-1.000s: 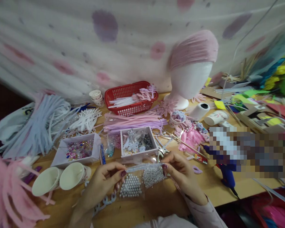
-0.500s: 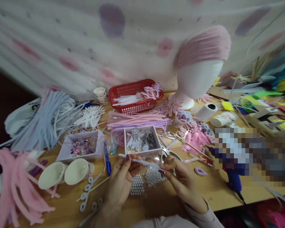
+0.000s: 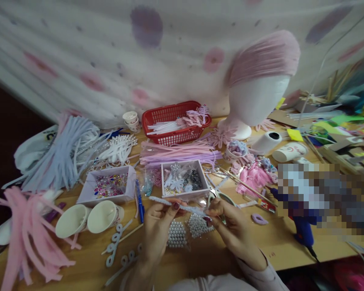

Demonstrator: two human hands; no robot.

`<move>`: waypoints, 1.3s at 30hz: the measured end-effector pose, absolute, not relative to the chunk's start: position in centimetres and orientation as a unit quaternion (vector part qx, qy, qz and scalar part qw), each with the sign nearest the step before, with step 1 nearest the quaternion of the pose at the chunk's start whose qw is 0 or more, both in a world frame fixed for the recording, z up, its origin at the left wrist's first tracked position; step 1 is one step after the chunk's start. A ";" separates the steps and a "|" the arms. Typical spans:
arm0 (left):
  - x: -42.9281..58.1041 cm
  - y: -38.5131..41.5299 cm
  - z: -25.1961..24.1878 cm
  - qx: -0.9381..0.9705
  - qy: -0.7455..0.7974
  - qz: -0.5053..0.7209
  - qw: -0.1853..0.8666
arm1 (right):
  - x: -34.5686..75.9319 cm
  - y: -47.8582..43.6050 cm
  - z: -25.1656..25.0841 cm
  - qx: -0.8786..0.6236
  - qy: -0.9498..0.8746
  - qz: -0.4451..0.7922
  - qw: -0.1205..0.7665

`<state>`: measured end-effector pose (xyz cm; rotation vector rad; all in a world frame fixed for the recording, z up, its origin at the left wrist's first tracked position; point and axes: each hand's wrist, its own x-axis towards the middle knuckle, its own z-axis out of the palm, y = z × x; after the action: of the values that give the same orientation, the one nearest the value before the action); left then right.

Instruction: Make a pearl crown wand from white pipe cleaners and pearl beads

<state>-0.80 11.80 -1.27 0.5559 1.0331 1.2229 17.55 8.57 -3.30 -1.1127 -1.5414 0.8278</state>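
A pale blue pipe cleaner stretches between my hands above the table. My left hand pinches it between thumb and fingers, with one end sticking out to the left. At its right end, the fingers of my right hand are closed on it. Below my hands lie bags of silver-grey beads. Scissors with pale handles lie just behind my right hand, partly covered by it. To the left are curled pale pipe cleaner pieces with loops.
A white box of charms, a box of gems and paper cups surround the work spot. Behind stand a red basket and a white foam head. A blue glue gun is at right, pink pipe cleaners at left.
My left thumb and fingers have shifted right along the pipe cleaner, leaving more of its left end sticking out. The whole view has shifted slightly.
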 end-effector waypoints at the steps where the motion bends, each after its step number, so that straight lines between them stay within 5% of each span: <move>1: -1.0 11.9 -1.4 0.250 0.454 0.542 0.661 | 17.7 8.5 -3.5 -0.466 -0.631 0.352 0.511; 17: -2.0 11.7 -1.1 0.289 0.444 0.587 0.613 | 18.5 7.5 -4.5 -0.496 -0.515 0.452 0.533; 28: -0.7 12.6 -1.3 0.296 0.470 0.608 0.566 | 17.2 7.0 -4.0 -0.501 -0.537 0.530 0.423; 39: 1.5 10.9 -0.5 0.286 0.338 0.561 0.699 | 14.8 5.9 -4.8 -0.490 -0.525 0.566 0.405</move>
<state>1.51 10.87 -0.52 0.6373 0.7529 1.2501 14.76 5.91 -4.77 -1.2356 -1.3261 1.4285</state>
